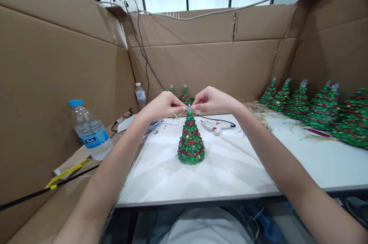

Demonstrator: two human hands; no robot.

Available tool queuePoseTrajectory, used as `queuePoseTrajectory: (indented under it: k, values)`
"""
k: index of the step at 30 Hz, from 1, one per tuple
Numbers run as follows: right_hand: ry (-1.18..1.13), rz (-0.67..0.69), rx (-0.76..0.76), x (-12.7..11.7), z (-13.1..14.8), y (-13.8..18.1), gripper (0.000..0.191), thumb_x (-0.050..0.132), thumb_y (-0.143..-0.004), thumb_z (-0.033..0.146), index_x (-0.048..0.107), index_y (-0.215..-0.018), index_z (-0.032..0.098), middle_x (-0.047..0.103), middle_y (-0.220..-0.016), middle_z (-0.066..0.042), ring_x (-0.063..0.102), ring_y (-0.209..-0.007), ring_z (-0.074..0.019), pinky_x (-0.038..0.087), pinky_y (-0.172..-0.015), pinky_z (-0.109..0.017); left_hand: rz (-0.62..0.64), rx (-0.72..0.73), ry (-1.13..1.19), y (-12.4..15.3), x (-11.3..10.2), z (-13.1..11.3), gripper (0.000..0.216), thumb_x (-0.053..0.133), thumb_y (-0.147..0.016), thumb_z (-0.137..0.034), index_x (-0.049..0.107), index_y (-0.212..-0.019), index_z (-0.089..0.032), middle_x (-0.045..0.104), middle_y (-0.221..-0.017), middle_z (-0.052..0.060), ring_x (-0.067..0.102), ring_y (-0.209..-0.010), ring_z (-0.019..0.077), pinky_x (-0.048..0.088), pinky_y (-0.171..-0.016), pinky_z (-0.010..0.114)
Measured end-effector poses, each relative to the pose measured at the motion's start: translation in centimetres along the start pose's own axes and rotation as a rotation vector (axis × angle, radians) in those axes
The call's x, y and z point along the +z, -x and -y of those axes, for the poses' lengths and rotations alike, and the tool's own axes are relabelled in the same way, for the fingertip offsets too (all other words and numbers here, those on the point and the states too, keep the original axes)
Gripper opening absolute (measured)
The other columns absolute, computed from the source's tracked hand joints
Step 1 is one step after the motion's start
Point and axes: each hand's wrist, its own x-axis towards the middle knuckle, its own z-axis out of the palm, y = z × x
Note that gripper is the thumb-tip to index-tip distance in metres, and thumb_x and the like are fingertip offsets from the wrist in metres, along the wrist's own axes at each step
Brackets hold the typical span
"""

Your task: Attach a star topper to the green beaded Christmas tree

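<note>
A small green Christmas tree (pixel 191 140) with red garlands and gold baubles stands upright on the white table (pixel 161 182). At its tip sits a silvery star (pixel 189 108). My left hand (pixel 165 105) reaches in from the left, its thumb and fingertips pinched at the star's left side. From the right, my right hand (pixel 211 100) pinches at the star's other side. Both hands are closed around the star's edges. Behind the tree, a white glue gun (pixel 215 125) lies on the table with its cord.
Several finished-looking trees (pixel 300 100) line the right side, and more trees (pixel 184 94) stand behind my hands. On the left are a water bottle (pixel 92 132), a smaller bottle (pixel 140 94) and a yellow-and-black cable (pixel 69 173). Cardboard walls (pixel 201 63) enclose the table.
</note>
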Motion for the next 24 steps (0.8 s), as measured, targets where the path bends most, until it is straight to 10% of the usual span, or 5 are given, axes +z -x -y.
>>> queuePoseTrajectory:
  k: [10, 18, 24]
  values:
    - [0.41, 0.079, 0.126, -3.7, -0.1, 2.0, 0.031, 0.061, -0.076, 0.034, 0.074, -0.1, 0.018, 0.069, -0.081, -0.003, 0.055, -0.065, -0.0108, 0.038, -0.062, -0.024, 0.01, -0.033, -0.037, 0.0, -0.3, -0.2, 0.035, 0.06, -0.08, -0.039, 0.08, -0.083, -0.01, 0.052, -0.051, 0.0, 0.031, -0.051, 0.0076, 0.024, -0.047, 0.02]
    - [0.396, 0.076, 0.678, -9.4, -11.4, 11.8, 0.027, 0.055, -0.077, 0.028, 0.07, -0.094, 0.013, 0.07, -0.084, -0.007, 0.062, -0.061, -0.0134, 0.046, -0.055, -0.023, 0.024, -0.028, -0.034, -0.2, -0.3, 0.3, 0.038, 0.058, -0.081, -0.043, 0.079, -0.08, -0.011, 0.053, -0.051, 0.0, 0.031, -0.049, 0.0072, 0.024, -0.045, 0.02]
    - [0.342, 0.1, 0.899, -8.4, -15.9, 17.6, 0.029, 0.055, -0.079, 0.028, 0.068, -0.099, 0.012, 0.07, -0.089, -0.01, 0.063, -0.061, -0.0142, 0.044, -0.051, -0.023, 0.01, -0.038, -0.016, -0.2, -0.2, 0.1, 0.038, 0.06, -0.08, -0.043, 0.079, -0.081, -0.011, 0.058, -0.053, 0.001, 0.034, -0.048, 0.0067, 0.026, -0.043, 0.018]
